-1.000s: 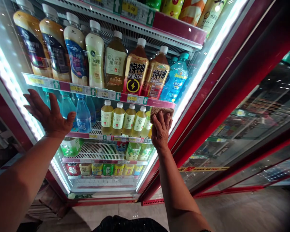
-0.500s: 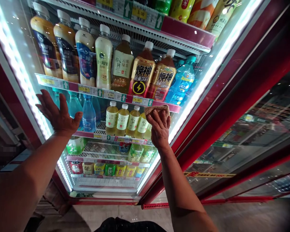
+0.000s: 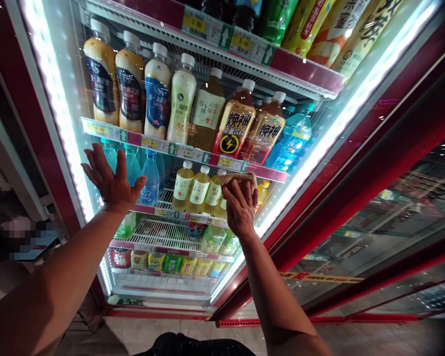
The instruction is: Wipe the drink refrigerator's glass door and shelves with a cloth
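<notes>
My left hand (image 3: pixel 113 180) lies flat with fingers spread against the glass door (image 3: pixel 77 74) of a lit drinks fridge, over the blue water bottles (image 3: pixel 148 180). My right hand (image 3: pixel 239 205) presses a brown cloth (image 3: pixel 237 178) against the same glass, in front of the small yellow-green tea bottles (image 3: pixel 193 187) and just under the red shelf strip (image 3: pixel 270 173). The cloth shows above my fingers.
Shelves behind the glass hold rows of tall milk-tea and energy-drink bottles (image 3: pixel 233 126), with cans on the lowest shelf (image 3: pixel 163 262). A red door frame (image 3: pixel 356 173) runs diagonally on the right beside another glass door (image 3: pixel 393 222). A tiled floor (image 3: pixel 356 336) lies below.
My right hand has slid the cloth leftward across the glass, from the right edge to over the tea bottles. The left hand stays flat on the glass; my view shifted.
</notes>
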The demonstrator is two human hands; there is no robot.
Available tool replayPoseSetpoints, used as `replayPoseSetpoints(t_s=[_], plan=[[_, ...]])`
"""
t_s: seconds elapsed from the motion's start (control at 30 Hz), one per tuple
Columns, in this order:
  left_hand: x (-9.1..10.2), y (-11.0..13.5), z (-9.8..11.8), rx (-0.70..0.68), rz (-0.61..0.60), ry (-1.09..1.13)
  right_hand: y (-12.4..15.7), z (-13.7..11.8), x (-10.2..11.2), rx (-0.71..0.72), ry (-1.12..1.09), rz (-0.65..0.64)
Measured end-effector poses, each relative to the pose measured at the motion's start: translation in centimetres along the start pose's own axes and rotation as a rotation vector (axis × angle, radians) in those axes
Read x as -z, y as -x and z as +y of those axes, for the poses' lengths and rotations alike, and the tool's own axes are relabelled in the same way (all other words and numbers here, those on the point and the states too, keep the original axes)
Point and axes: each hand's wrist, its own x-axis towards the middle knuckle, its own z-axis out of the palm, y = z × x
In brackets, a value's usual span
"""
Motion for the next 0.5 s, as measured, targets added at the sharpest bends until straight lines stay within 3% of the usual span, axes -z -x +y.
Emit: replayPoseSetpoints(t_s=[0.17,0.37,0.5], plan=[[0.2,0.0,0.1,0.043,-0.053,-0.002,2.6,-2.5,-1.7,0.081,-0.033,0.022],[0.4,0.1,-0.6,0.018,-0.085,0.042,-2.1,-3.5,-2.1,-0.010,0.047,0.024],[0.4,0.4,-1.4,-0.077,-0.085,0.035,-0.7,-5.2,-3.2,0.030,0.038,0.013]])
